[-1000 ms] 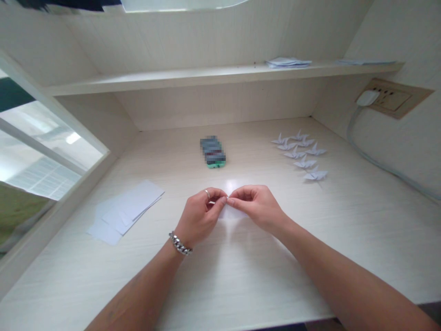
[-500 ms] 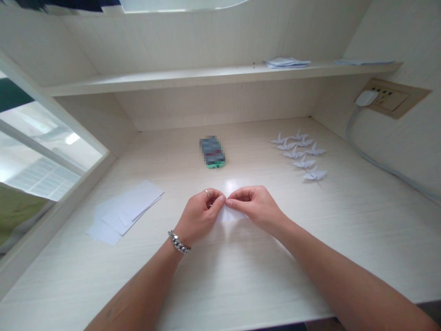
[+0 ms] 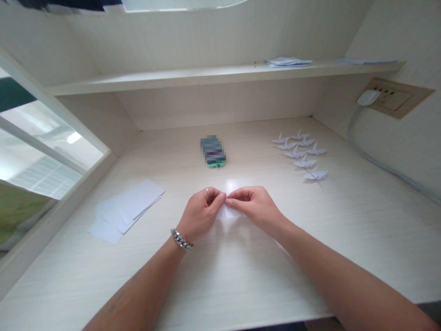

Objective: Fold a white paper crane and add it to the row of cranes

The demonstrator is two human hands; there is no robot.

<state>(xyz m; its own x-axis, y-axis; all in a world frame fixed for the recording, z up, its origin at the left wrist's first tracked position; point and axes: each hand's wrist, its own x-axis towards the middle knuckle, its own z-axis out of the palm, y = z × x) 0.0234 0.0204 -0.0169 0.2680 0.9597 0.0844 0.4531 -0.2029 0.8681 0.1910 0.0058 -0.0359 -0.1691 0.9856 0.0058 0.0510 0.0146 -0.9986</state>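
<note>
Both hands meet at the middle of the pale wooden desk [image 3: 241,276], fingertips together over a small white folded paper [image 3: 229,212]. My left hand [image 3: 202,214], with a ring and a silver chain bracelet, pinches the paper's left side. My right hand [image 3: 255,208] pinches its right side with thumb and forefinger. Most of the paper is hidden under the fingers.
A loose stack of white paper sheets [image 3: 124,209] lies at the left. Several folded paper cranes [image 3: 302,153] sit at the back right. A phone [image 3: 212,151] lies at the back middle. A shelf [image 3: 220,73] holds more paper [image 3: 288,61]. A plugged wall socket [image 3: 385,97] and cable are on the right.
The hands have barely moved; the fingertips have lowered a little and a bit more of the white paper shows beneath them.
</note>
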